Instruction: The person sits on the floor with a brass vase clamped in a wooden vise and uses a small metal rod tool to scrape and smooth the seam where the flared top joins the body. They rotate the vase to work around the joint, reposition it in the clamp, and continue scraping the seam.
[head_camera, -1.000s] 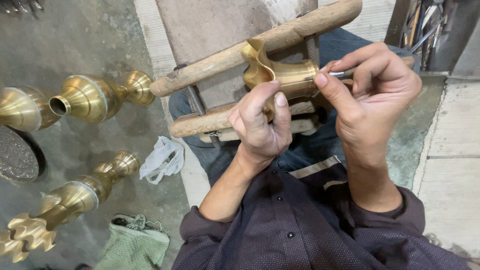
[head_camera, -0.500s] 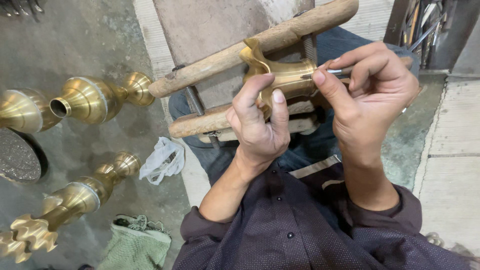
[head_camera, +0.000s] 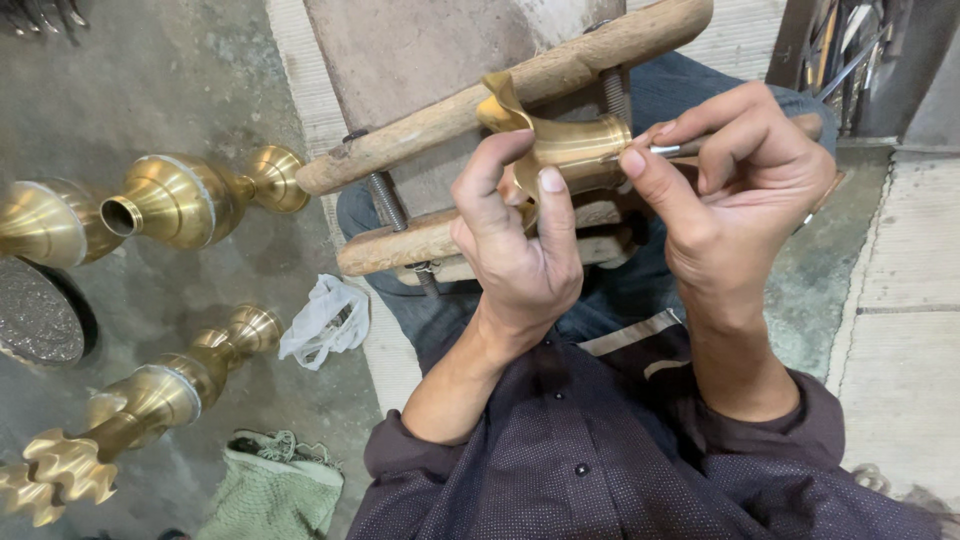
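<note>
A brass piece (head_camera: 565, 150) with a flared scalloped end sits clamped between two wooden bars (head_camera: 480, 100) joined by threaded rods. My left hand (head_camera: 515, 250) grips the brass piece from below, thumb and forefinger curled around it. My right hand (head_camera: 735, 190) pinches a thin metal tool (head_camera: 665, 149) whose tip rests against the rim of the brass piece.
On the grey floor at left lie a brass vase-shaped stand (head_camera: 185, 200), another brass piece (head_camera: 40, 220) and a long brass stem with scalloped base (head_camera: 130, 410). A crumpled white plastic bag (head_camera: 325, 320), a green cloth (head_camera: 275, 490) and a dark round plate (head_camera: 35, 320) lie nearby.
My left fingers have shifted slightly on the brass piece. The tool tip stays at the rim.
</note>
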